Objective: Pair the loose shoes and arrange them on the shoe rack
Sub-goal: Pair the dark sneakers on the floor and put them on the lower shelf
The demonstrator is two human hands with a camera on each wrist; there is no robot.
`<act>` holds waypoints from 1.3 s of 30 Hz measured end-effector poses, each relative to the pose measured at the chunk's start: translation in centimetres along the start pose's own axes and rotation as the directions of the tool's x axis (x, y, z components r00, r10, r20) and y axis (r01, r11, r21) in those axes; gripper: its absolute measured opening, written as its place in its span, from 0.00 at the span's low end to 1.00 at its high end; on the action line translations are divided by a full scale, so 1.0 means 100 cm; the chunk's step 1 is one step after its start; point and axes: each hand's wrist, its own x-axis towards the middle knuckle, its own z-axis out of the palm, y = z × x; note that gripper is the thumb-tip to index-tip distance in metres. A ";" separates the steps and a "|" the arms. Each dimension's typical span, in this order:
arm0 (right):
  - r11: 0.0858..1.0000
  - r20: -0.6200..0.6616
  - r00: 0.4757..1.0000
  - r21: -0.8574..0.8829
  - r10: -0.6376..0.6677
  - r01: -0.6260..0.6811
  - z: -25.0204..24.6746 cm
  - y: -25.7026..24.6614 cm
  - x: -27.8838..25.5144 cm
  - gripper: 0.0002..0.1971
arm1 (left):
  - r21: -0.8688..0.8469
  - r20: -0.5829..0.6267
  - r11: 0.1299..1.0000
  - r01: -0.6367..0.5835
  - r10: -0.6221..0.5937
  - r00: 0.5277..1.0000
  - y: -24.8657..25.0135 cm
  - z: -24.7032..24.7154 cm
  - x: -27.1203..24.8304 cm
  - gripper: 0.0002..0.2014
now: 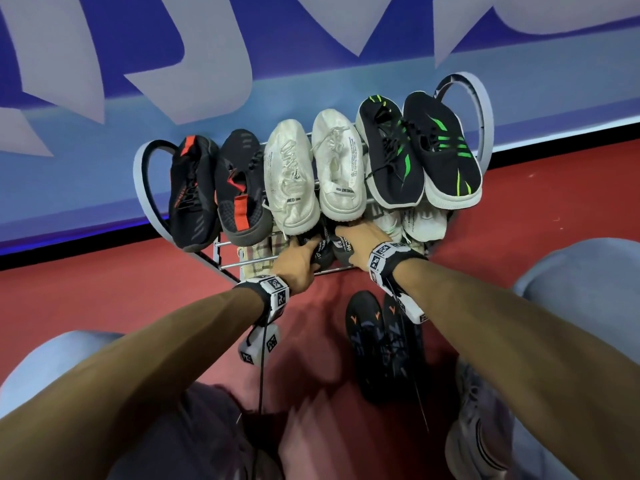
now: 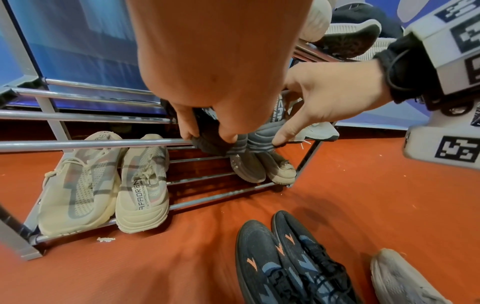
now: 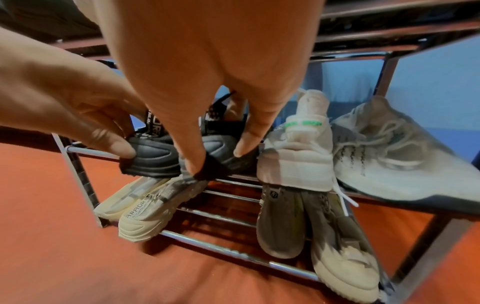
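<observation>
On the middle tier of the metal shoe rack [image 1: 140,174] a dark grey-and-black pair stands side by side, heels toward me. My left hand [image 1: 306,252] pinches the heel of the left dark shoe [image 2: 207,145]. My right hand [image 1: 349,237] pinches the heel of the right dark shoe [image 3: 221,144]. In the right wrist view the left dark shoe [image 3: 152,157] sits under my left thumb. The toes of both shoes are hidden beneath the top tier.
The top tier holds a black-red pair [image 1: 218,188], a white pair [image 1: 315,171] and a black-green pair [image 1: 415,150]. A white pair [image 3: 345,156] fills the middle tier's right side. Beige [image 2: 103,185] and grey [image 3: 306,226] pairs fill the bottom tier. A dark blue pair [image 1: 384,344] lies on the red floor.
</observation>
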 end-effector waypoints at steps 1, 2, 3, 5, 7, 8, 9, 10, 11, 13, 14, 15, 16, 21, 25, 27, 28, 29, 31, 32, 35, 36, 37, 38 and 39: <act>1.000 -0.027 1.000 0.018 0.001 -0.001 0.001 0.001 -0.001 0.24 | -0.008 -0.016 1.000 -0.011 0.011 1.000 0.001 0.000 0.001 0.30; 1.000 -0.061 0.998 0.031 0.002 0.000 0.000 0.002 -0.001 0.26 | -0.023 -0.046 1.000 -0.016 0.015 0.999 0.002 -0.002 0.001 0.28; 0.999 -0.091 0.996 0.038 0.015 -0.012 -0.001 0.003 0.001 0.27 | -0.036 -0.080 0.999 -0.019 0.016 0.997 0.003 -0.004 0.004 0.26; 0.998 -0.125 0.990 0.035 0.065 -0.061 -0.006 0.007 0.006 0.24 | -0.001 -0.094 1.000 0.012 -0.012 0.995 0.004 -0.010 0.009 0.22; 0.993 -0.135 0.984 0.029 0.116 -0.113 -0.009 0.007 0.008 0.20 | 0.059 -0.082 0.998 0.019 -0.014 0.997 0.006 -0.013 0.014 0.20; 0.992 -0.137 0.982 0.032 0.128 -0.125 -0.010 0.007 0.008 0.19 | 0.057 -0.084 0.998 0.000 0.005 0.996 0.007 -0.012 0.015 0.22; 0.992 -0.136 0.982 0.036 0.128 -0.125 -0.009 0.006 0.009 0.17 | 0.032 -0.078 0.999 -0.021 0.023 0.997 0.010 -0.011 0.016 0.27; 0.993 -0.139 0.983 0.036 0.118 -0.114 -0.008 0.005 0.009 0.17 | 0.007 -0.069 0.999 -0.031 0.032 0.997 0.014 -0.009 0.016 0.33; 0.994 -0.136 0.985 0.043 0.108 -0.103 -0.006 0.005 0.011 0.18 | -0.002 -0.053 0.999 -0.032 0.032 0.998 0.018 -0.006 0.016 0.37; 0.996 -0.131 0.988 0.042 0.085 -0.080 -0.003 0.005 0.013 0.20 | 0.012 -0.034 1.000 -0.009 0.009 0.999 0.021 -0.003 0.015 0.39; 0.997 -0.125 0.989 0.039 0.077 -0.073 -0.001 0.006 0.015 0.21 | 0.012 -0.044 1.000 0.002 -0.002 0.999 0.020 -0.003 0.015 0.38; 0.996 -0.119 0.990 0.052 0.073 -0.068 0.001 0.007 0.017 0.22 | 0.010 -0.062 1.000 0.009 -0.008 0.998 0.016 -0.002 0.015 0.34; 0.995 -0.099 0.993 0.072 0.069 -0.062 0.003 0.006 0.018 0.24 | 0.010 -0.076 1.000 0.025 -0.024 0.997 0.011 -0.002 0.015 0.29; 0.991 -0.080 0.995 0.127 0.060 -0.050 0.020 -0.004 0.020 0.29 | -0.013 -0.064 0.995 0.094 -0.095 0.993 -0.006 -0.002 0.016 0.22; 0.993 -0.089 0.995 0.117 0.039 -0.029 0.020 0.004 0.019 0.30 | 0.073 -0.038 0.995 0.072 -0.070 0.997 0.002 -0.008 0.015 0.14; 0.993 -0.107 0.993 0.112 0.047 -0.035 0.015 0.015 0.018 0.29 | 0.080 -0.015 0.995 0.054 -0.053 0.998 0.008 -0.010 0.016 0.11; 0.993 -0.115 0.992 0.112 0.054 -0.041 0.013 0.018 0.018 0.28 | 0.056 -0.022 0.998 0.041 -0.040 0.999 0.009 -0.009 0.017 0.13; 0.993 -0.122 0.990 0.106 0.064 -0.051 0.012 0.022 0.018 0.27 | 0.040 -0.038 0.999 0.028 -0.026 0.999 0.011 -0.008 0.017 0.17; 0.994 -0.116 0.990 0.078 0.081 -0.073 0.012 0.023 0.019 0.27 | 0.036 -0.051 0.999 0.039 -0.037 0.998 0.013 -0.005 0.016 0.22; 0.995 -0.109 0.990 0.068 0.084 -0.077 0.013 0.022 0.019 0.27 | 0.024 -0.056 0.999 0.041 -0.040 0.998 0.013 -0.003 0.014 0.25; 0.995 -0.131 0.988 0.064 0.086 -0.078 0.016 0.021 0.019 0.27 | -0.048 -0.062 0.999 -0.006 0.003 0.998 0.012 -0.002 0.012 0.35; 0.994 -0.141 0.986 0.064 0.092 -0.083 0.017 0.020 0.018 0.27 | -0.066 -0.042 0.998 -0.003 0.000 0.999 0.012 -0.002 0.012 0.38; 0.994 -0.152 0.984 0.061 0.097 -0.089 0.019 0.020 0.016 0.27 | -0.081 -0.018 0.997 0.003 -0.004 1.000 0.013 -0.001 0.010 0.41; 0.994 -0.159 0.982 0.050 0.100 -0.093 0.021 0.019 0.015 0.28 | -0.092 0.004 0.996 0.010 -0.009 1.000 0.015 0.001 0.009 0.43; 0.995 -0.164 0.981 0.033 0.098 -0.094 0.023 0.019 0.013 0.28 | -0.105 0.024 0.994 0.013 -0.010 1.000 0.016 0.003 0.008 0.44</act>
